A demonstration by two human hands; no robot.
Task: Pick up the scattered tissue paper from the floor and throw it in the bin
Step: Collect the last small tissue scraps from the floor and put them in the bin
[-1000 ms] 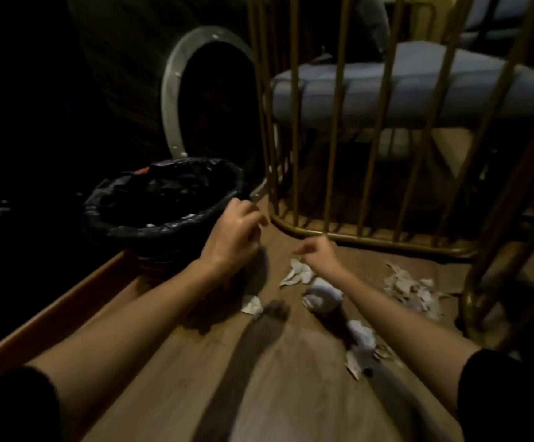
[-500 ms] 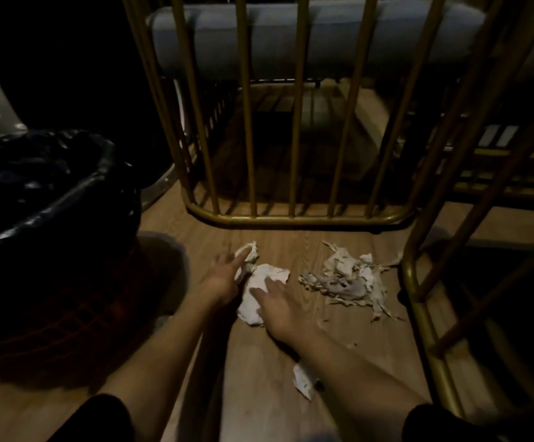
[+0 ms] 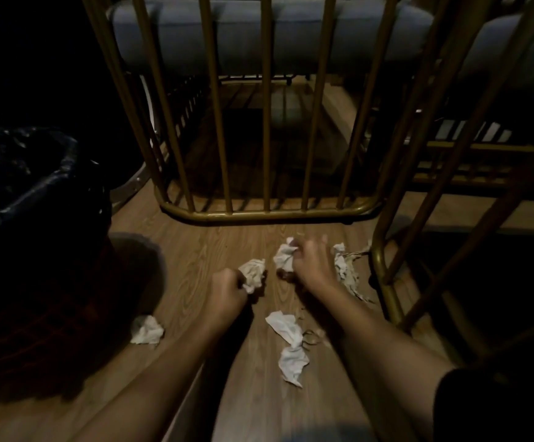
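My left hand (image 3: 227, 290) is closed around a crumpled white tissue wad (image 3: 253, 273) on the wooden floor. My right hand (image 3: 311, 266) grips a second tissue wad (image 3: 284, 258) just to the right of it. More torn tissue (image 3: 345, 271) lies past my right hand. A long crumpled tissue piece (image 3: 289, 342) lies between my forearms, and a small tissue ball (image 3: 147, 330) lies by the bin's foot. The bin (image 3: 36, 199), lined with a black bag, stands at the left, close to my left arm.
A gold metal frame (image 3: 259, 215) with upright bars stands on the floor right behind the tissues. A second gold frame (image 3: 383, 282) curves down at the right, next to the torn tissue. A grey cushion (image 3: 243, 36) sits behind the bars.
Both hands went from flat and reaching to closed on tissue wads. My right hand moved right toward the torn pile. The view shifted so the bin sits further left.
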